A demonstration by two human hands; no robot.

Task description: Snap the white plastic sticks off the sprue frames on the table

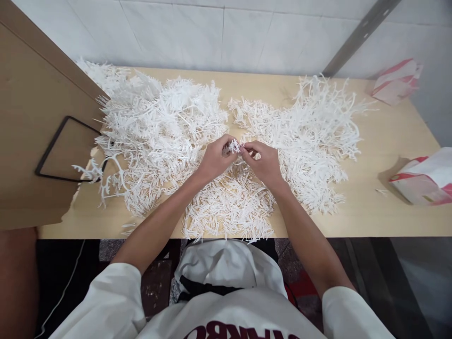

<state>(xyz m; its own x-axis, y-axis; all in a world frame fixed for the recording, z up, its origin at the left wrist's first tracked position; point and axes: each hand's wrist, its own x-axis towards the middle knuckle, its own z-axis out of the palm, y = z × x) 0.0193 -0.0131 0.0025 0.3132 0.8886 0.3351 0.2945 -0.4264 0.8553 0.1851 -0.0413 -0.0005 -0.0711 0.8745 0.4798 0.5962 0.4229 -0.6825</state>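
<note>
- Two hands are close together: my left hand [215,157] holds one small white bunch [234,146] in its curled fingers.
- My right hand [265,165] has its thumb and finger pinched narrow at the bunch's edge; I can't tell if they grip a bit of it.
- The bunch is up over the back of the middle heap [229,202], between the left heap [162,113] and the right heap [310,136].
- I think it works best to hold the bunch snug but not squash it, and use just my right fingertips.
- Small, soft moves seem best, because the thin bits look easy to snap.
- Staying low over the middle heap should help loose bits land there.
- I count one bunch in my hands and three main heaps on the surface [374,141]; their bits are too many to count.
- I also see two red and white packets [397,82] on my right, and one brown board [31,103] and one black wire frame [51,145] on my left.
</note>
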